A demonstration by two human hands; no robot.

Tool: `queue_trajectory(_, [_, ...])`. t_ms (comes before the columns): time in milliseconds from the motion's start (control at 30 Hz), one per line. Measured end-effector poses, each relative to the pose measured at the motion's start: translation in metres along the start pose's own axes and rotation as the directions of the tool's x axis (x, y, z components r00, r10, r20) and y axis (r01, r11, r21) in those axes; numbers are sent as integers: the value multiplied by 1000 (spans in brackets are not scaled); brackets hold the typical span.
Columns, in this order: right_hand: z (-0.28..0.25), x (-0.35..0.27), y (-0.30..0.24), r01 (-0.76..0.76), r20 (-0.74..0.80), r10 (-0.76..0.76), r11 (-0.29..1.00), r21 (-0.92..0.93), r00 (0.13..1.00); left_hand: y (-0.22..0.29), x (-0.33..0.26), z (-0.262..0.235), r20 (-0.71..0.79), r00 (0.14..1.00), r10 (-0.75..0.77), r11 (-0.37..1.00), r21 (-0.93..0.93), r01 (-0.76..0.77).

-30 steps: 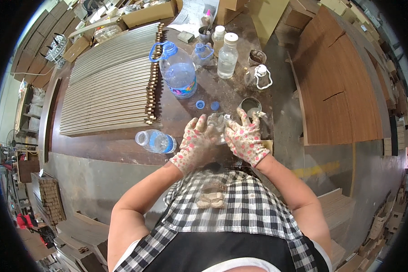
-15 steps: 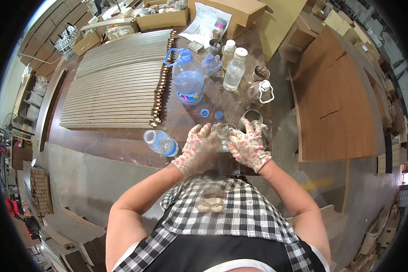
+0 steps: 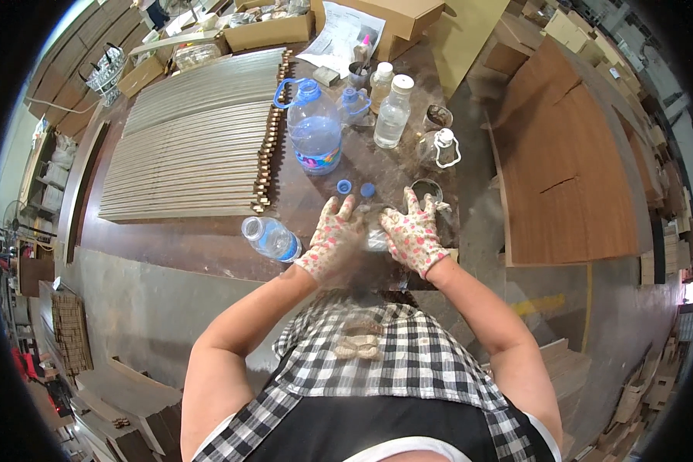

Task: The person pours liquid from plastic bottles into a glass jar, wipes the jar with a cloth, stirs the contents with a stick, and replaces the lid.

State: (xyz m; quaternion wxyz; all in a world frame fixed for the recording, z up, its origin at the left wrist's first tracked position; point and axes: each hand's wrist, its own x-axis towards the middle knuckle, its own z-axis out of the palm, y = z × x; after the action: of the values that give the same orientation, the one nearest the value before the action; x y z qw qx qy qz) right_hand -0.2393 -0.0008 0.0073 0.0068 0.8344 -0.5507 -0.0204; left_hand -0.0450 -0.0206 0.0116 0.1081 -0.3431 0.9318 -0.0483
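Both my hands wear white gloves with a pink floral pattern and rest low over the near edge of the dark table (image 3: 200,242). My left hand (image 3: 335,240) has its fingers stretched forward; a blurred smudge covers its thumb side. My right hand (image 3: 413,237) has its fingers spread, with the thumb side toward a crinkled, clear or silvery piece (image 3: 376,240) between the hands. Whether either hand grips this piece cannot be made out. Just beyond my fingers lie two blue caps, an upturned one (image 3: 344,186) and a darker one (image 3: 368,189). A round tin (image 3: 426,187) stands past my right fingertips.
Left of my hands an uncapped small bottle (image 3: 271,239) leans toward the edge. Farther back stand a large blue-handled jug (image 3: 316,135), a white-capped bottle (image 3: 393,114) and a white-handled jar (image 3: 441,148). Long strips (image 3: 192,138) cover the left side. Wooden panels (image 3: 566,162) stand right.
My hands have shifted slightly, and the right hand sits a little farther left and away from me. The whole view has tilted slightly, moving the bottles and caps a little in the picture.
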Motion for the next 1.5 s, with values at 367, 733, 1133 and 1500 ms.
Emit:
queue_trajectory(367, [-21,-30,-11,64,-38,-59,989,136,998,14,-24,20,-268,963,-27,964,-263,-46])
queue_trajectory(733, [-6,-32,-5,100,-221,-62,981,164,973,10,-27,5,-435,900,-15,937,-320,-139])
queue_trajectory(1133, [0,-17,-14,110,-297,-34,964,242,954,27,-33,25,-428,900,-82,943,-324,-69])
queue_trajectory(1500, [-11,-28,3,80,-371,87,907,413,925,33,-41,12,-461,868,-185,913,-407,-21])
